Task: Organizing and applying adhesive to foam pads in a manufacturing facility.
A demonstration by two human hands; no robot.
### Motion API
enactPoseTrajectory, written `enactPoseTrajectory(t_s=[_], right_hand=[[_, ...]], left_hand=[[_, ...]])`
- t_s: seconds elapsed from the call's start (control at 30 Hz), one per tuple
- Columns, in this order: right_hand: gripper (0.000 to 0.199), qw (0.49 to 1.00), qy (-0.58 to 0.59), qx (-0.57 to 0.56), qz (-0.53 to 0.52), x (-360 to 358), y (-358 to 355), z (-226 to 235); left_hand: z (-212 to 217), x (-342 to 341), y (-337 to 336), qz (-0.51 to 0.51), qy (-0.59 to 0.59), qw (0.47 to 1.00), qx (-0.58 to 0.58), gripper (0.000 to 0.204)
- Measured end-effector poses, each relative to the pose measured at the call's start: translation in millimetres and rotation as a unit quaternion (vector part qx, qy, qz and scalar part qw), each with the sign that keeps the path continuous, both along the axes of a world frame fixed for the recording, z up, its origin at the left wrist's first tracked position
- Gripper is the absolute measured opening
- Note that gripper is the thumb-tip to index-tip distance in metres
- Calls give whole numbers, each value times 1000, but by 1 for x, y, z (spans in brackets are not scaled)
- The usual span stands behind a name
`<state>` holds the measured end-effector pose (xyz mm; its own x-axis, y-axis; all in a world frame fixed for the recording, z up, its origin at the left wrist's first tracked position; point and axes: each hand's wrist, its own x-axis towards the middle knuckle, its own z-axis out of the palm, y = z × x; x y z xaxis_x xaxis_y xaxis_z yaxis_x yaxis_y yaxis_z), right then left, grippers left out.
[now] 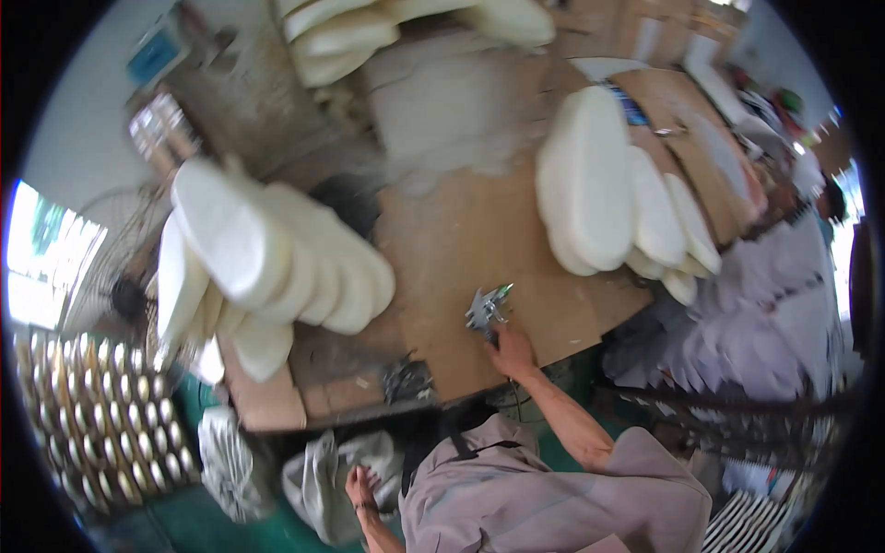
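Note:
My right hand (513, 352) is wrapped around the handle of a silver spray gun (487, 308), held over the brown cardboard on the worktable (452, 359). Its nozzle end points away, up and to the right. Low on the left, my left hand (362, 486) hangs below the table edge beside a pale plastic sack (323, 479). Its fingers are loosely bent and somewhat apart, with nothing visible in them. White sole-shaped foam pieces (230, 235) lie overlapping in a fanned stack on the table's left. More such white pieces (585, 184) are stacked on the right.
Further cream pieces (341, 41) lie at the far side. A fan (124, 297) stands at the left, above a rack of rows of pale pieces (111, 415). Another sack (230, 461) sits under the table's left corner. Layered grey-white sheets (765, 313) are piled on the right.

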<state>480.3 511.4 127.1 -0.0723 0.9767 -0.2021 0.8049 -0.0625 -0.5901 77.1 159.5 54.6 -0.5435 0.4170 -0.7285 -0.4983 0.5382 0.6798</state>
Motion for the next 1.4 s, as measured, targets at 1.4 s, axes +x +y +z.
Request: enactPoseTrajectory(t_s=[1.4], right_hand=[[39, 888, -59, -132, 436, -189, -322, -66]], left_hand=[[-69, 38, -454, 277, -111, 942, -155, 32]])
